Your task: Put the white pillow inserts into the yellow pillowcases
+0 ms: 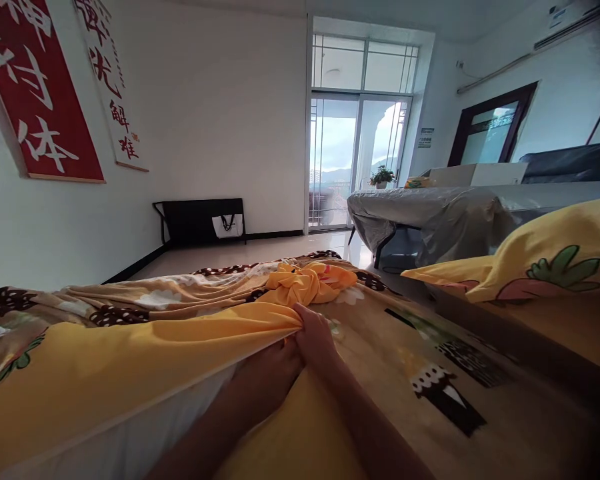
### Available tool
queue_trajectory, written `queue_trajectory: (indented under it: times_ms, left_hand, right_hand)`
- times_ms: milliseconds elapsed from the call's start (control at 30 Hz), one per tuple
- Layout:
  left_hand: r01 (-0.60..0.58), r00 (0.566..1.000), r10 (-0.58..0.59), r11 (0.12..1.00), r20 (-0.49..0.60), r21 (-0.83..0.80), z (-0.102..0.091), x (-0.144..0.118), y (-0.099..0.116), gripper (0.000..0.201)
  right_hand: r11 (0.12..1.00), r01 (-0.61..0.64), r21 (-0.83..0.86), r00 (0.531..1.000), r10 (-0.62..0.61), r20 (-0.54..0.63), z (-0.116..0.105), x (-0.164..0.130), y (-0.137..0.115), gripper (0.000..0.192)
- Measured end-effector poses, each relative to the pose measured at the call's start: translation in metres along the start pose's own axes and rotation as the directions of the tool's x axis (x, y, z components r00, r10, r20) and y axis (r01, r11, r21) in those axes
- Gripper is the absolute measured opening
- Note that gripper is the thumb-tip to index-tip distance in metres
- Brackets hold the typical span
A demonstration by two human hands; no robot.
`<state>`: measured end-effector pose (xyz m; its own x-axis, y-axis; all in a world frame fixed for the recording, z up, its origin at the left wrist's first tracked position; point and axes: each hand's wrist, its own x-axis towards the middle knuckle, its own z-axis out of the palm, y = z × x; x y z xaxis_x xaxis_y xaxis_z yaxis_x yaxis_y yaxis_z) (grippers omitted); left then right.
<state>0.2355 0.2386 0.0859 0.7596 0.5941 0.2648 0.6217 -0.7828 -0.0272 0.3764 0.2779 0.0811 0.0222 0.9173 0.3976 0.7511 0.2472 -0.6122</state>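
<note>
A yellow fabric cover (145, 347) with a printed green carrot top stretches from the left edge to the middle of the head view. Whitish material (145, 427) shows beneath its edge. At the cover's gathered corner my right hand (317, 337) is closed, pinching the fabric between thumb and fingers. My left hand (277, 363) is right beside it, under the yellow edge, with curled fingers partly hidden by the cloth. Just beyond my hands the yellow cloth forms a crumpled bunch (307, 283). More yellow fabric (293, 433) lies between my forearms.
A brown patterned blanket (380, 353) lies under the cover. To the right is a yellow carrot-print pillow (555, 267). Farther off stand a plastic-covered table (425, 207) with a potted plant (381, 176), a black folded frame (195, 223) against the wall, and a glass sliding door (335, 147).
</note>
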Motion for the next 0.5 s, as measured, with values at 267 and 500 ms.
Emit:
queue_trajectory:
  times_ms: [267, 500]
  left_hand:
    - [0.082, 0.996, -0.088, 0.982, -0.027, -0.17, -0.0035, 0.0071, 0.0023, 0.051]
    - [0.077, 0.996, -0.081, 0.983, -0.021, -0.168, -0.003, 0.0084, 0.0026, 0.049]
  right_hand:
    - [0.999, 0.025, 0.031, 1.0, -0.025, -0.017, -0.0029, -0.0016, -0.0002, 0.037]
    - [0.963, 0.11, 0.247, 0.994, -0.102, -0.046, -0.0023, -0.0008, -0.0004, 0.031]
